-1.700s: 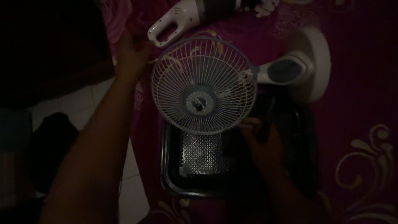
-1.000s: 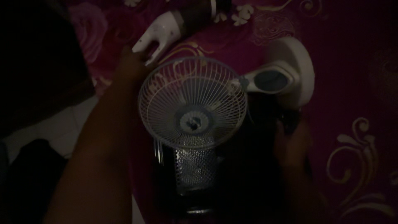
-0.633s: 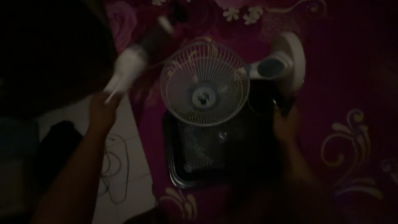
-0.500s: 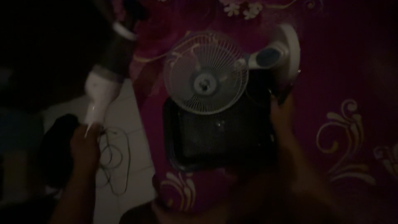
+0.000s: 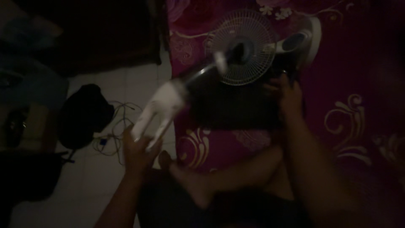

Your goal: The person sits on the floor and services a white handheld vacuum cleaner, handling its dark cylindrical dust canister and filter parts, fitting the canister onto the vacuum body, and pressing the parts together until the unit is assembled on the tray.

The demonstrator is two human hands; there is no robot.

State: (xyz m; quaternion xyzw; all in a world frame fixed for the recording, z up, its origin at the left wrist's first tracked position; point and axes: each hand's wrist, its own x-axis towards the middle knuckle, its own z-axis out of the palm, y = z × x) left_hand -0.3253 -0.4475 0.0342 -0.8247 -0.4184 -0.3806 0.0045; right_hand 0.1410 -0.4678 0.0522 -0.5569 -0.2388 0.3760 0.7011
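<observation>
The left hand (image 5: 137,150) is closed around the narrow end of a long white handheld tool (image 5: 162,109), blurred in the frame, whose pale body rises up and to the right from the grip and darkens toward a far end that crosses in front of the small fan (image 5: 244,46). The right hand (image 5: 287,95) rests well to the right of the left, its fingers curled against the far edge of a dark rectangular tray (image 5: 234,105); in this dim light I cannot tell whether it truly grips the tray or only presses on it. The fan lies just above that hand, its round wire grille facing up and its grey base (image 5: 301,40) tipped off to the right, both on a magenta patterned cloth (image 5: 358,105) that spreads away to the right. To the left of the left hand, on the pale tiled floor (image 5: 84,185), lie a dark bundle (image 5: 84,114) and a loose tangle of thin cable (image 5: 112,135). A bare foot (image 5: 185,177) lies just right of the left wrist. As far as the work goes, I judge it barely begun: the tool is in hand and raised, the grille looks closed and in place on the fan, and nothing appears taken apart or set aside.
</observation>
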